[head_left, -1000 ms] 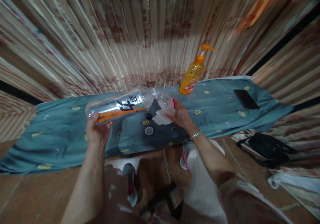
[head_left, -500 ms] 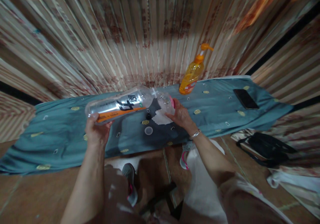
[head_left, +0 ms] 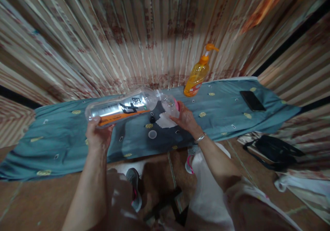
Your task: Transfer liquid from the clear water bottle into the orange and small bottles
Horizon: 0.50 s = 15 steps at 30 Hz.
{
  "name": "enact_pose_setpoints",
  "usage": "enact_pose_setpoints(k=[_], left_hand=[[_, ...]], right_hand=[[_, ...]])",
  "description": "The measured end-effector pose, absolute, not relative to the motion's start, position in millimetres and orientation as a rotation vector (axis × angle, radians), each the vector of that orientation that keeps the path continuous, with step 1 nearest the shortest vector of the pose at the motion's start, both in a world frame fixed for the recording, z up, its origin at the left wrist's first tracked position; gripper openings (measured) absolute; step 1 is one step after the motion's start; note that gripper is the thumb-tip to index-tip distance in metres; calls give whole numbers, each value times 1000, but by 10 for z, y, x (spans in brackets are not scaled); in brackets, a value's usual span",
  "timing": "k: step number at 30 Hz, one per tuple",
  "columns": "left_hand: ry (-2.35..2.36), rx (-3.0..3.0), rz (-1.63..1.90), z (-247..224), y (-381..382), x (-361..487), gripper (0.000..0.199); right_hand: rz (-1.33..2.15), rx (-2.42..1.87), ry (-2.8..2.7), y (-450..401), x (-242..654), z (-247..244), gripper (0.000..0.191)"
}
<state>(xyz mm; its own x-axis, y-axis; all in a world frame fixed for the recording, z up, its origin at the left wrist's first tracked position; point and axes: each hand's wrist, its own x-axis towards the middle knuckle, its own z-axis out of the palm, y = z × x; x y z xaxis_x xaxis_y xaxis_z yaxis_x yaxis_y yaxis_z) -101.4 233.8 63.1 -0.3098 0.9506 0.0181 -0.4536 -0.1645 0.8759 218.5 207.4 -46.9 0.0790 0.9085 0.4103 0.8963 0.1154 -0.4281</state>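
My left hand [head_left: 99, 133] is wrapped round the base of a large clear plastic bottle [head_left: 121, 108] with a silver and orange label, tilted nearly level. Its neck meets the mouth of a smaller clear container [head_left: 169, 104] with a pink part. Around that pink end my right hand [head_left: 187, 117] is closed. Under the container a torn white paper [head_left: 166, 120] lies on the blue-green cloth. Nearby are a small round clear lid [head_left: 152, 134] and a small dark cap [head_left: 152, 120].
An orange pump bottle [head_left: 197, 78] stands at the back of the cloth-covered table [head_left: 64, 138]. A black phone [head_left: 252, 101] lies on the right. Beyond the table hangs a pleated curtain [head_left: 144, 35]. A black bag [head_left: 275, 150] is at the lower right.
The large bottle and my left hand have shifted very slightly to the left. My right hand keeps its hold on the small container.
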Motion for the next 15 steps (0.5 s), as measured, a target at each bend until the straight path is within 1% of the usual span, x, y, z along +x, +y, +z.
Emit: enact_pose_setpoints(k=[5, 9, 15], left_hand=[[989, 732, 1700, 657, 2332, -991, 45], [976, 754, 1698, 664, 2331, -973, 49], [972, 754, 1679, 659, 2357, -985, 49]], right_hand=[[31, -1731, -1812, 2068, 2185, -455, 79], [28, -1737, -1804, 2068, 2190, -465, 80], [21, -1735, -1797, 2070, 2188, -473, 80]])
